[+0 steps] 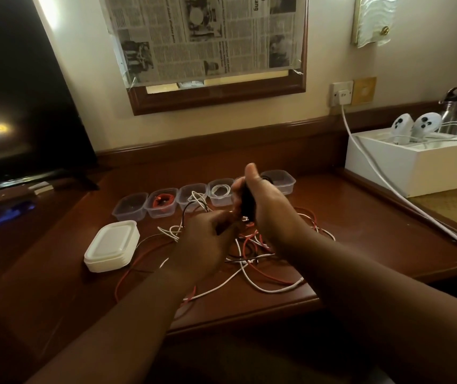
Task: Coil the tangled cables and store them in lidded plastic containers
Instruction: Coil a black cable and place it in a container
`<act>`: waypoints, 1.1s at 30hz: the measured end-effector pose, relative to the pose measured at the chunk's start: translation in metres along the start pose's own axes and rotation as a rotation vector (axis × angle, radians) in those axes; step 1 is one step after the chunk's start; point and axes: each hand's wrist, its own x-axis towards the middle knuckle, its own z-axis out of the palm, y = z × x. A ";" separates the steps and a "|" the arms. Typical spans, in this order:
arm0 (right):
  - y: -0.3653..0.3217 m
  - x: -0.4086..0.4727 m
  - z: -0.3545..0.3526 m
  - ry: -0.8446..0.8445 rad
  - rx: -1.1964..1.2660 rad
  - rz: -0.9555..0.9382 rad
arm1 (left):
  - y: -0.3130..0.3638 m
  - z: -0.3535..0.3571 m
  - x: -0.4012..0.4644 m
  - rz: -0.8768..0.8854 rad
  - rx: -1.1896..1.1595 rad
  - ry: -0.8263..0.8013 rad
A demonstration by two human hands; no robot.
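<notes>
Right hand [263, 200] grips black cable coil [246, 203] above desk [360, 231]. Left hand [208, 234] pinches black strand. Tangled cables [252, 253] lie beneath; five open containers [191, 196] behind, stacked lids [112, 245] left.

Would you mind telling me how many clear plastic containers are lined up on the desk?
5, in a row behind the hands: the leftmost container, the red-cable container, the third container, the white-cable container, and the rightmost container, partly hidden by the right hand.
</notes>
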 end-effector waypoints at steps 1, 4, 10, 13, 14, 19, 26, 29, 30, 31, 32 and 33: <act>0.000 -0.001 0.001 0.005 -0.045 0.000 | -0.003 -0.002 0.000 0.074 0.091 -0.001; -0.005 -0.001 -0.004 0.014 0.162 0.077 | -0.003 -0.005 -0.001 0.109 0.132 0.034; -0.010 0.000 -0.026 -0.276 0.384 0.360 | -0.007 -0.015 0.001 -0.056 0.005 -0.064; -0.004 -0.004 -0.029 -0.517 0.401 0.438 | 0.007 -0.018 -0.001 -0.043 -0.330 -0.002; 0.000 -0.005 -0.029 -0.585 0.405 0.441 | 0.013 -0.017 -0.003 -0.008 -0.399 -0.030; 0.007 -0.005 -0.028 -0.639 0.428 0.426 | 0.025 0.005 -0.017 0.003 -0.534 -0.038; 0.019 -0.006 -0.022 -0.192 -0.015 0.331 | 0.000 0.026 -0.016 0.189 -0.101 0.182; 0.032 0.001 -0.022 0.005 -0.346 0.094 | -0.008 0.027 -0.005 0.141 -0.083 0.230; 0.036 0.004 -0.022 0.047 -0.480 -0.011 | -0.009 0.026 0.000 0.110 -0.130 0.221; 0.039 0.006 -0.023 0.069 -0.621 -0.107 | -0.010 0.025 0.005 0.074 -0.182 0.204; 0.040 0.008 -0.022 0.070 -0.739 -0.178 | -0.010 0.023 0.010 0.034 -0.239 0.190; 0.043 0.011 -0.023 0.055 -0.822 -0.220 | -0.011 0.021 0.016 -0.004 -0.296 0.179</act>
